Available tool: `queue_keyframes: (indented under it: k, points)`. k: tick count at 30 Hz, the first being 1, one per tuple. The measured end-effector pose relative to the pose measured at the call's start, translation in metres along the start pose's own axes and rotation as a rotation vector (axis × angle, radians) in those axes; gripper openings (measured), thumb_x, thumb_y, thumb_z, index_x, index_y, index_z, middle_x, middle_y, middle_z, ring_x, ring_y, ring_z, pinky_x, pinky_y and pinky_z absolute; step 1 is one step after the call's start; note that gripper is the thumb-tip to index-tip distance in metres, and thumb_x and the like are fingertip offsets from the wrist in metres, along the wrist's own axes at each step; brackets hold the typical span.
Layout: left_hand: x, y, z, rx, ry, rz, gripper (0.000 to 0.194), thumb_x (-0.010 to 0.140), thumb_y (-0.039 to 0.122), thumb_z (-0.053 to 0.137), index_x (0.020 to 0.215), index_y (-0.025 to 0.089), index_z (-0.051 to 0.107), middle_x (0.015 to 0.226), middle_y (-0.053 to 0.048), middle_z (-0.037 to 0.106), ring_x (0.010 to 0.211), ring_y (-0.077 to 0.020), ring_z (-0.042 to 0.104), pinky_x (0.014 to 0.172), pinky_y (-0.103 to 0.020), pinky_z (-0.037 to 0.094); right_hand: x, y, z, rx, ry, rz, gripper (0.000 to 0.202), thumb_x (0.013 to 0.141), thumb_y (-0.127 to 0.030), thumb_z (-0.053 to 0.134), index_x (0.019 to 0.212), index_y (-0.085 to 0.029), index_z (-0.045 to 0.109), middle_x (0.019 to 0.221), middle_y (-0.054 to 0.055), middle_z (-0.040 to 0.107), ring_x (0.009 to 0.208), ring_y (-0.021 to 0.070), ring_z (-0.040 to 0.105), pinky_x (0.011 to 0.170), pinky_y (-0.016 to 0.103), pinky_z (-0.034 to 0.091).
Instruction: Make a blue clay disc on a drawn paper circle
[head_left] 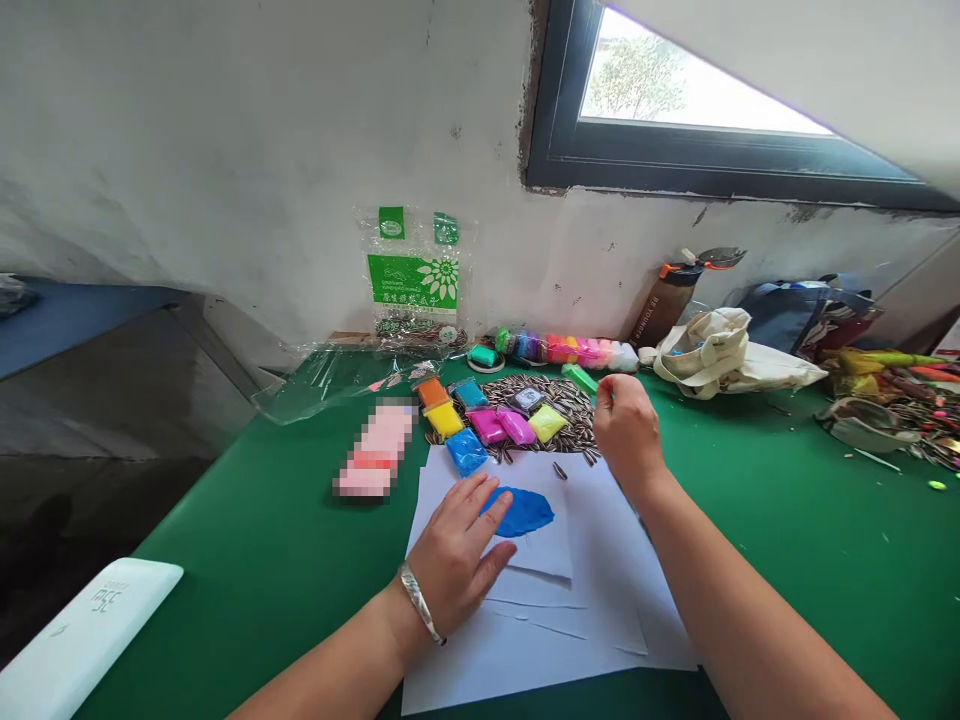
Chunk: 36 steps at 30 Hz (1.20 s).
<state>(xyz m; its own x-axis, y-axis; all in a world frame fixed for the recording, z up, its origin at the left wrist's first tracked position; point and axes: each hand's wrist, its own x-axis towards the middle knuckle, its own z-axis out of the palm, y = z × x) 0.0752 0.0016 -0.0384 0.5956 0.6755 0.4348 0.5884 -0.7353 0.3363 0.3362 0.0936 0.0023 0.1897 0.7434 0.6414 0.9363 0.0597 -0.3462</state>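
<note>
White paper sheets point(600, 600) lie on the green table, with a flattened blue clay patch point(525, 512) on the upper one. My left hand point(461, 550) rests over the patch's left edge, fingers spread, holding nothing. My right hand point(628, 425) is closed in a pinch at the right end of the sunflower seeds point(574, 400); what its fingertips hold, if anything, is hidden. Beside it lies a green clay packet point(580, 379). One loose seed point(560, 470) sits on the paper above the patch. Blue point(467, 453), yellow point(444, 420) and magenta point(489, 427) packets lie at the seeds' left.
A clear plastic bag point(416, 280) stands against the wall. Clay packs point(570, 350), a bottle point(664, 300) and a cream cloth bag point(712, 350) line the back. A pink blurred object point(379, 450) lies left of the paper; a white device point(90, 635) is at the left edge.
</note>
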Motion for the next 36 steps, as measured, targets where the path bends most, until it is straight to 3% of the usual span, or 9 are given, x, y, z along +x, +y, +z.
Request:
queue_keyframes:
  k: [2,5,9,12,14,17,19,24,36]
  points:
    - [0.006,0.002,-0.009,-0.06,0.124,-0.026,0.042,0.092,0.025,0.047,0.133,0.018,0.044,0.137,-0.011,0.046,0.132,-0.0257,0.033,0.107,-0.045,0.034,-0.012,-0.011,-0.012,0.247,-0.028,0.066,0.02,0.092,-0.03,0.037,0.091,-0.019,0.054,0.082,0.006,0.06,0.074,0.0189,0.054,0.068,0.03,0.04]
    - [0.021,0.006,-0.025,-0.127,0.2,-0.155,0.045,0.091,0.032,0.049,0.134,0.021,0.044,0.139,-0.009,0.045,0.13,-0.0254,0.037,0.107,-0.044,0.033,-0.037,-0.029,-0.023,0.617,-0.243,0.182,0.02,0.089,-0.039,0.043,0.091,-0.021,0.052,0.076,0.002,0.059,0.065,0.0158,0.055,0.062,0.028,0.044]
    - [0.043,0.008,-0.039,-0.244,0.111,-0.336,0.071,0.079,0.048,0.062,0.139,0.02,0.037,0.14,-0.011,0.044,0.129,-0.0284,0.038,0.104,-0.045,0.036,-0.066,-0.049,-0.024,1.029,-0.52,0.293,0.02,0.087,-0.041,0.05,0.083,-0.021,0.049,0.077,0.0,0.055,0.071,0.016,0.058,0.066,0.029,0.049]
    - [0.051,0.007,-0.035,-0.435,0.025,-0.459,0.058,0.076,0.045,0.064,0.126,0.018,0.054,0.116,-0.009,0.064,0.106,-0.0263,0.059,0.088,-0.037,0.049,-0.078,-0.057,-0.023,1.157,-0.626,0.318,0.02,0.086,-0.04,0.052,0.082,-0.02,0.05,0.075,-0.001,0.053,0.07,0.0147,0.057,0.067,0.03,0.05]
    - [0.051,0.005,-0.028,-0.534,0.009,-0.539,0.04,0.077,0.042,0.062,0.109,0.017,0.066,0.096,-0.005,0.071,0.089,-0.023,0.064,0.077,-0.031,0.052,-0.081,-0.059,-0.022,1.177,-0.661,0.332,0.02,0.085,-0.04,0.053,0.083,-0.02,0.051,0.076,-0.001,0.054,0.072,0.0147,0.058,0.068,0.03,0.05]
    - [0.047,0.003,-0.017,-0.597,0.006,-0.594,0.031,0.078,0.041,0.062,0.094,0.016,0.071,0.083,-0.002,0.07,0.078,-0.0196,0.063,0.069,-0.026,0.05,-0.081,-0.059,-0.02,1.183,-0.712,0.376,0.026,0.082,-0.04,0.057,0.099,-0.02,0.054,0.079,0.0,0.059,0.075,0.0158,0.059,0.07,0.031,0.049]
    - [0.045,0.002,-0.012,-0.602,-0.015,-0.586,0.032,0.078,0.042,0.061,0.093,0.016,0.07,0.081,-0.001,0.069,0.076,-0.0183,0.062,0.067,-0.024,0.049,-0.081,-0.059,-0.017,1.178,-0.725,0.37,0.031,0.079,-0.039,0.06,0.102,-0.019,0.055,0.084,0.002,0.06,0.078,0.0162,0.058,0.071,0.03,0.048]
    - [0.044,0.001,-0.01,-0.566,-0.015,-0.571,0.031,0.078,0.042,0.06,0.095,0.018,0.07,0.084,-0.001,0.07,0.079,-0.0183,0.062,0.07,-0.024,0.049,-0.082,-0.062,-0.011,1.051,-0.667,0.25,0.014,0.079,-0.032,0.06,0.083,-0.019,0.056,0.076,-0.001,0.056,0.069,0.0133,0.054,0.062,0.026,0.045]
    - [0.041,0.002,-0.01,-0.43,-0.025,-0.528,0.028,0.082,0.04,0.057,0.1,0.021,0.069,0.088,0.0,0.071,0.08,-0.0175,0.064,0.073,-0.024,0.047,-0.088,-0.058,-0.008,0.794,-0.603,0.134,0.007,0.08,-0.026,0.057,0.084,-0.02,0.056,0.078,0.0,0.059,0.07,0.0138,0.055,0.064,0.025,0.045]
